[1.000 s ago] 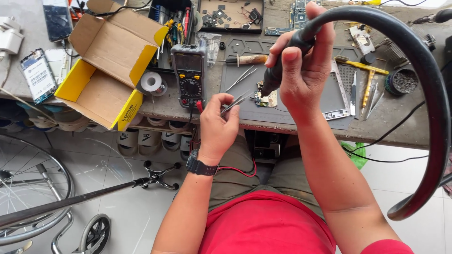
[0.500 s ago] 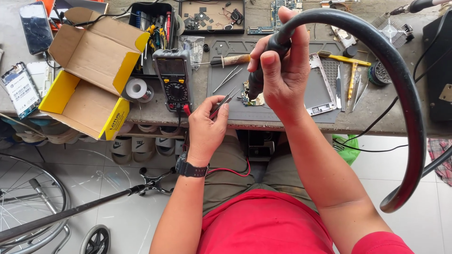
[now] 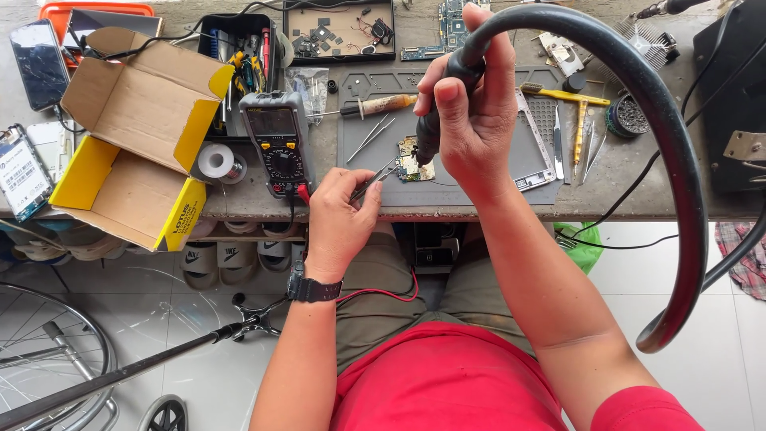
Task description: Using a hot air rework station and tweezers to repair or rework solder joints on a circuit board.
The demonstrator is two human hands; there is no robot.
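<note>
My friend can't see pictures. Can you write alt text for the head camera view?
Seen from above, a right hand points a black hose-fed tool at a small circuit board on a grey mat, while the left hand holds tweezers to it. A multimeter stands nearby.

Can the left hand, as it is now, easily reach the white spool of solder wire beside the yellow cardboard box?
Probably yes, but not freely: the left hand holds metal tweezers at the small circuit board. The white spool lies uncovered to its left, past the grey multimeter.
</note>
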